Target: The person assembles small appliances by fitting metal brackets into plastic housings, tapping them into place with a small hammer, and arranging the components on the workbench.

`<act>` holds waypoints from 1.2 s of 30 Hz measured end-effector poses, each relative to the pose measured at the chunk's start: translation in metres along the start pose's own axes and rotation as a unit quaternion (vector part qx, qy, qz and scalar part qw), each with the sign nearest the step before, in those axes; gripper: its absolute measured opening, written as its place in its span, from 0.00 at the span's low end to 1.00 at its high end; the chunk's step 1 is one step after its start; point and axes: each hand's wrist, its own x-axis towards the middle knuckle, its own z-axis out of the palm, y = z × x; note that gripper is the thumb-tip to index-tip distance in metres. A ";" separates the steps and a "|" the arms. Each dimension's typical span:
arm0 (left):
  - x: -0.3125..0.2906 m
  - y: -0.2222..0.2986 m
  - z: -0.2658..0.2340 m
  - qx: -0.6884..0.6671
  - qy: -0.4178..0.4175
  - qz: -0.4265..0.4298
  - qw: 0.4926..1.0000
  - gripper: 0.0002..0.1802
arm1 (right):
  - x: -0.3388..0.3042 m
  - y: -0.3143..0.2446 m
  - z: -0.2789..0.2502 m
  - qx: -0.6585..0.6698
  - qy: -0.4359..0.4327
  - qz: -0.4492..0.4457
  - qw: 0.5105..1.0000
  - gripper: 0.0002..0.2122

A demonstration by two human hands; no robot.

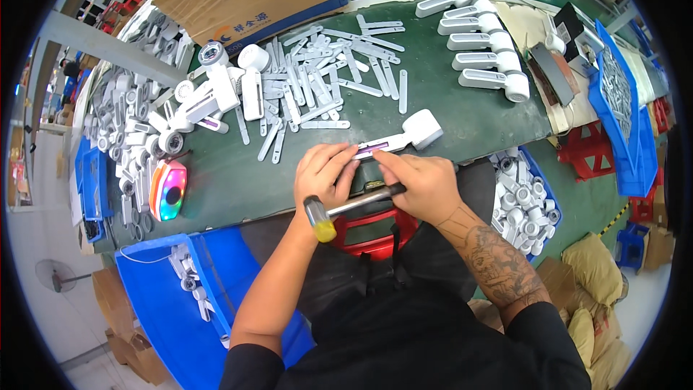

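A white plastic housing [395,142] with a rounded head and a long handle lies at the table's near edge. Inside the handle's slot shows a narrow purple strip. My left hand [325,172] is closed on the handle's end, fingertips at the slot. In my right hand [424,186] is a small hammer [354,204] with a metal shaft and a yellow-and-dark head, which hangs over my left wrist. My right thumb and forefinger also reach the handle's near side. Beyond my hands lies a heap of flat grey strips [310,83].
Several similar white housings [482,79] stand in a row at far right. White parts [137,108] pile up at left beside a multicoloured lit device [169,191]. A cardboard box [253,0] stands at the back. Blue bins [141,282] flank me; a red stool [372,235] sits below the table edge.
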 end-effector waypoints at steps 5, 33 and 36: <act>-0.004 0.000 0.007 0.034 0.004 0.015 0.999 0.14 | 0.000 -0.001 0.010 0.003 -0.079 0.044 0.996 0.26; -0.006 -0.006 0.014 0.028 0.033 -0.005 0.999 0.14 | 0.010 0.005 0.017 -0.010 -0.098 0.035 0.994 0.20; -0.005 0.002 0.012 0.029 0.029 -0.058 0.997 0.14 | 0.011 0.005 0.015 -0.005 -0.106 0.035 0.994 0.20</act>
